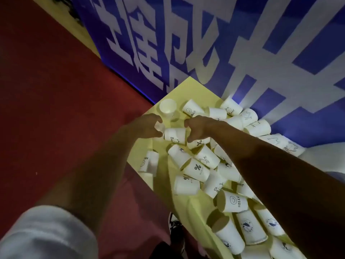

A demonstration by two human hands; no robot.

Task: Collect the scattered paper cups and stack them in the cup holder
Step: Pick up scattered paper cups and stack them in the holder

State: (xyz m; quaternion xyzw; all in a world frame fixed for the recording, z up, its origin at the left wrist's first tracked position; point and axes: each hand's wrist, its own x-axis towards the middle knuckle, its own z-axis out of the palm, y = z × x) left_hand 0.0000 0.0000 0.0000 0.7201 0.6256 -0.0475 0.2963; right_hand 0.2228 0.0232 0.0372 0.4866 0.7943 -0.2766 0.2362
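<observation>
yellow table (188, 86) under a blue banner (280, 34) carries the scattered paper cups (197, 168). the bear cup (174, 135) lies sideways between the hands. right hand (199, 128) has fingers curled round its mouth end, likely to lift it. left hand (147, 126) is curled at its base, grip unclear.

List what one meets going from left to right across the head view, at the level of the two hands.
red floor → left hand → lying Bear cup → right hand → cup at the table's right edge → blue banner

White paper cups (196, 168) are printed with dark signs and words. The table (192, 88) is coloured pale yellow, the floor (56, 90) red, the banner (308, 57) blue and white.
</observation>
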